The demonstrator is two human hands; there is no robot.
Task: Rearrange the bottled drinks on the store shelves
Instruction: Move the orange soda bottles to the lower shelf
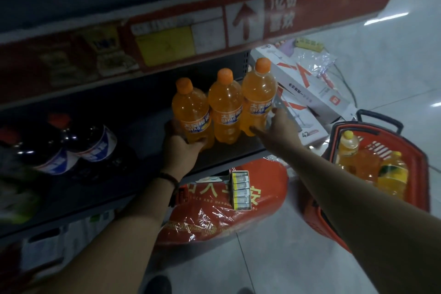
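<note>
Forearms [133, 222] first: my left hand [181, 148] grips the base of the leftmost orange-capped plastic bottle of orange drink [191, 112], my right hand [279, 126] presses straight fingers on the rightmost bottle [259, 100]; the touching row (all upright) stands between them on the dark metal shelf [231, 153].
</note>
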